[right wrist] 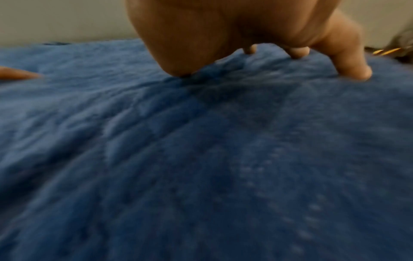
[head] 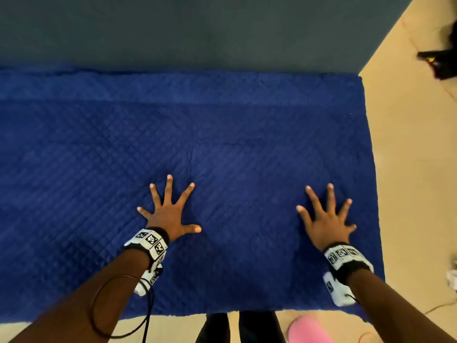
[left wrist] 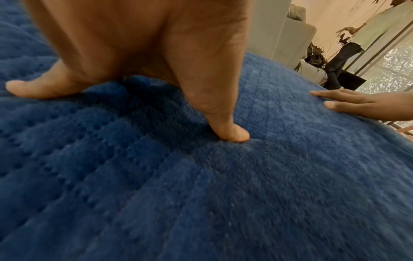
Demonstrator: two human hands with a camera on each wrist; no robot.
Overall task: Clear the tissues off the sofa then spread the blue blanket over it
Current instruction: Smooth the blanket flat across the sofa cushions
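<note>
The blue blanket (head: 222,144) lies flat over the sofa seat, quilted in a diamond pattern, reaching from the grey backrest (head: 197,30) to the front edge. My left hand (head: 170,211) presses on it near the middle, fingers spread wide and straight. My right hand (head: 326,216) presses flat near the blanket's right edge, fingers also spread. In the left wrist view my left hand (left wrist: 156,74) touches the blanket (left wrist: 201,176) with thumb and fingertips, and my right hand (left wrist: 362,104) shows at right. In the right wrist view my right hand (right wrist: 245,35) rests on the blurred blanket (right wrist: 201,159). No tissues are visible.
Beige floor (head: 408,169) runs along the right side and the front. A black object (head: 442,60) lies on the floor at top right. A pink slipper (head: 309,330) and my dark legs (head: 237,328) are at the sofa's front edge.
</note>
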